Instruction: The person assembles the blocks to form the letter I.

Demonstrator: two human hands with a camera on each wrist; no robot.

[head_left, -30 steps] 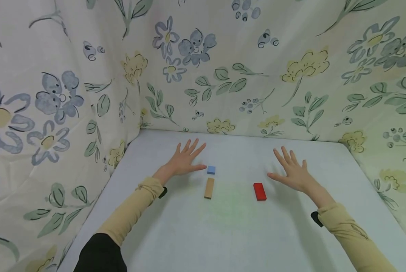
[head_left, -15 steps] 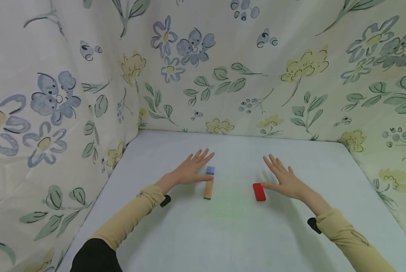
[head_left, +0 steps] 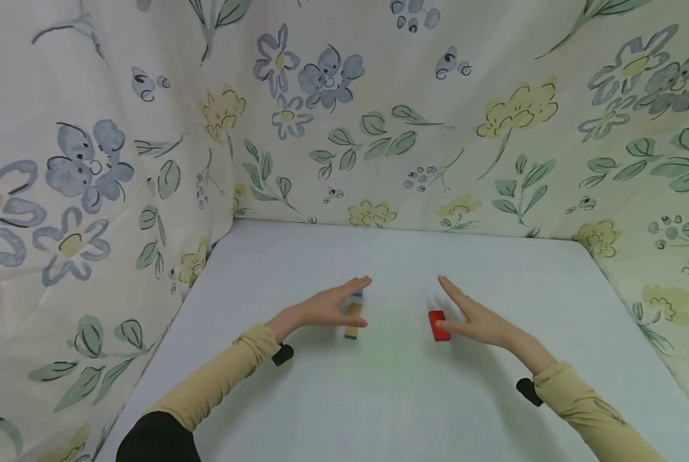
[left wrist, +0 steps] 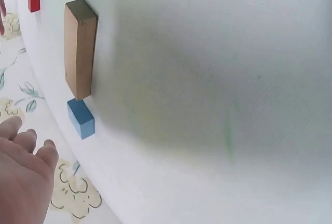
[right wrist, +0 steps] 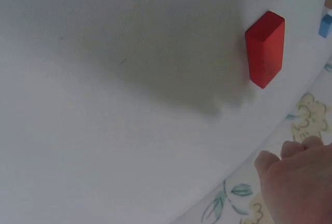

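Note:
My left hand (head_left: 324, 308) hovers over a tan wooden block (head_left: 353, 330) and a small blue block (left wrist: 81, 119), its fingers extended and partly covering both in the head view. In the left wrist view the two blocks lie nearly end to end, with the hand (left wrist: 26, 177) off to their side. My right hand (head_left: 480, 321) hovers by a red block (head_left: 437, 326), and its thumb crosses in front of that block in the head view. A gap shows between the right hand (right wrist: 298, 185) and the red block (right wrist: 265, 50) in the right wrist view. Neither hand holds anything.
All the blocks lie on a white table (head_left: 391, 410) with a faint greenish patch in its middle. A flower-patterned cloth (head_left: 414, 141) hangs along the back and both sides. Dark bands (head_left: 283, 355) sit at the wrists.
Both hands have come nearer to the blocks, moving down in the head view, and their spread fingers have drawn closer together. The blocks have stayed in place.

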